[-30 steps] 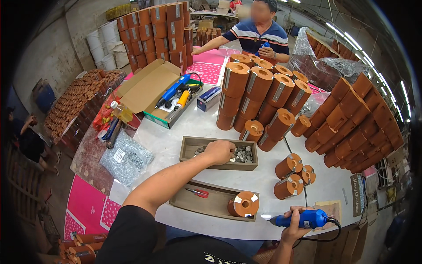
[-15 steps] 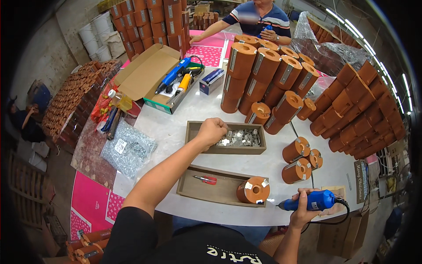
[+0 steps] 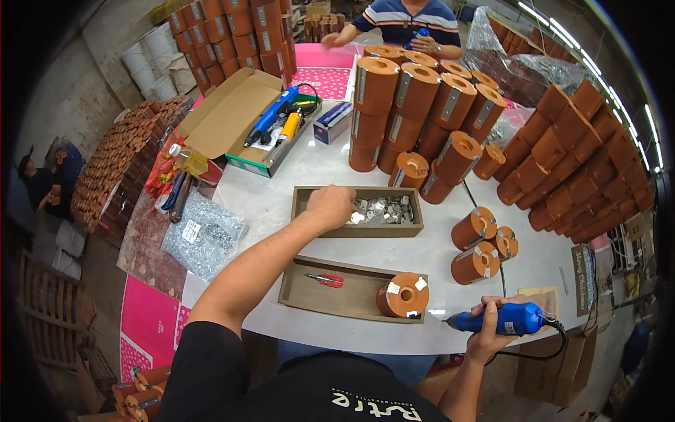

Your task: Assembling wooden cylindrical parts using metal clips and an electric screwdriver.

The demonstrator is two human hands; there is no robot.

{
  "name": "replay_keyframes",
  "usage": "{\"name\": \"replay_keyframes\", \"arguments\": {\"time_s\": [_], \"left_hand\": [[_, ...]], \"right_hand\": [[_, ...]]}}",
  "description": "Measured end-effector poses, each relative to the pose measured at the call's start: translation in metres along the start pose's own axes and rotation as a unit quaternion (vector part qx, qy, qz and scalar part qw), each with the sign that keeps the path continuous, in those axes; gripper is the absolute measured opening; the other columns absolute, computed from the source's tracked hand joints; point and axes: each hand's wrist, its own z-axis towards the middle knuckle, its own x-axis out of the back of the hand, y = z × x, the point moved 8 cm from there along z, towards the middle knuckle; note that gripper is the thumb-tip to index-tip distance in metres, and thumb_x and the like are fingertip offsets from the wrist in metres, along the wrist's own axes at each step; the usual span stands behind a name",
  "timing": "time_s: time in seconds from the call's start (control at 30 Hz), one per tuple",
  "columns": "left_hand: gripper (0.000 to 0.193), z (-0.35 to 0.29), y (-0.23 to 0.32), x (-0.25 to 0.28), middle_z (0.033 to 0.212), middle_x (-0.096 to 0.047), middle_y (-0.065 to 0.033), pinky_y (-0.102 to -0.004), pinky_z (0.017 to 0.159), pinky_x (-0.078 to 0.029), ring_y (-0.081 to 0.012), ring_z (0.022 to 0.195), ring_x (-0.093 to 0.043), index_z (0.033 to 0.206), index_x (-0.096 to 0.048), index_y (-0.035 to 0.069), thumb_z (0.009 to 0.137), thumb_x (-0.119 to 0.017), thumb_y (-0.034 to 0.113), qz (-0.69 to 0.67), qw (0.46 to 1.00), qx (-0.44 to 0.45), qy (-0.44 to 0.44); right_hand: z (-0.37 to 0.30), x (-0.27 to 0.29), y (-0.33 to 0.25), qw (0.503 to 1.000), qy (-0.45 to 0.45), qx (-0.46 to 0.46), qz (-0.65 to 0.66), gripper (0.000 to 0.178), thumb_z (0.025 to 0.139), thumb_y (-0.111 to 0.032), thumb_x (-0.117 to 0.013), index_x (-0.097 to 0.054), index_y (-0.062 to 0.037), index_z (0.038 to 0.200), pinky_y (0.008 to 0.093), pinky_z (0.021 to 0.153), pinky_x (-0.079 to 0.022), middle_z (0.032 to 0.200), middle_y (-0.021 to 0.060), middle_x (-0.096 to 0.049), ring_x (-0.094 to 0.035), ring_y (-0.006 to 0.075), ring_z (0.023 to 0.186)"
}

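Three clips (image 3: 421, 284) on cylinder (image 3: 396, 301), right end of tray (image 3: 358, 284) | placing looks done, fastening perhaps left | left hand (image 3: 329, 208): in parts box (image 3: 380, 231), grip hidden, cannot tell | right hand (image 3: 484, 339): grasping blue driver (image 3: 519, 318), tip clear of cylinder

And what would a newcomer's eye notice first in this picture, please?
Probably the stacked orange-brown cylinders beyond the farther wooden tray. Next, the bright blue handheld tool in the right hand, at the lower right. Then perhaps the left hand at that tray, beside loose metal pieces.
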Motion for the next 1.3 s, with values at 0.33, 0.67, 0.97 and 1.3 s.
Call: {"name": "replay_keyframes", "arguments": {"time_s": [0.33,0.67,0.97,1.3], "left_hand": [[0.024,0.003,-0.018,-0.011,0.094,-0.071,-0.0166,-0.0442,0.079,-0.052,-0.0346,0.091,-0.067,0.092,-0.071,0.010,0.079,-0.075,0.029,0.006,0.999,0.009,-0.043],[0.022,0.008,-0.009,-0.009,0.082,-0.070,-0.0158,-0.0406,0.074,-0.052,-0.0314,0.085,-0.068,0.083,-0.071,0.005,0.077,-0.077,0.025,-0.054,0.997,0.027,-0.048],[0.017,-0.077,0.064,0.044,0.073,-0.068,-0.0116,-0.0340,0.058,-0.050,-0.0238,0.064,-0.065,0.091,-0.072,0.008,0.087,-0.064,0.021,-0.211,0.964,-0.115,0.111],[0.026,-0.206,0.154,-0.007,0.060,-0.033,0.0030,-0.0280,0.042,-0.033,-0.0102,0.051,-0.042,0.098,-0.074,0.013,0.073,-0.072,0.009,-0.087,0.868,-0.429,0.234]], "right_hand": [[0.002,0.015,0.002,1.000,0.023,0.003,0.002,0.025,0.087,-0.001,-0.061,-0.047,-0.0024,0.108,0.0319,0.062,-0.053,0.086,0.0151,-0.064,-0.059,0.0182,0.063],[0.001,0.016,-0.002,0.999,0.026,0.027,0.014,0.027,0.084,0.002,-0.061,-0.046,-0.0013,0.107,0.0303,0.059,-0.054,0.084,0.0178,-0.065,-0.060,0.0183,0.060],[0.003,0.020,0.001,0.999,0.026,0.027,0.039,0.028,0.085,0.001,-0.062,-0.047,-0.0022,0.107,0.0310,0.061,-0.054,0.084,0.0180,-0.064,-0.060,0.0183,0.060],[0.002,0.017,-0.002,0.998,0.008,0.043,0.034,0.027,0.084,0.002,-0.061,-0.047,-0.0016,0.107,0.0316,0.060,-0.054,0.084,0.0186,-0.064,-0.061,0.0186,0.060]]}}
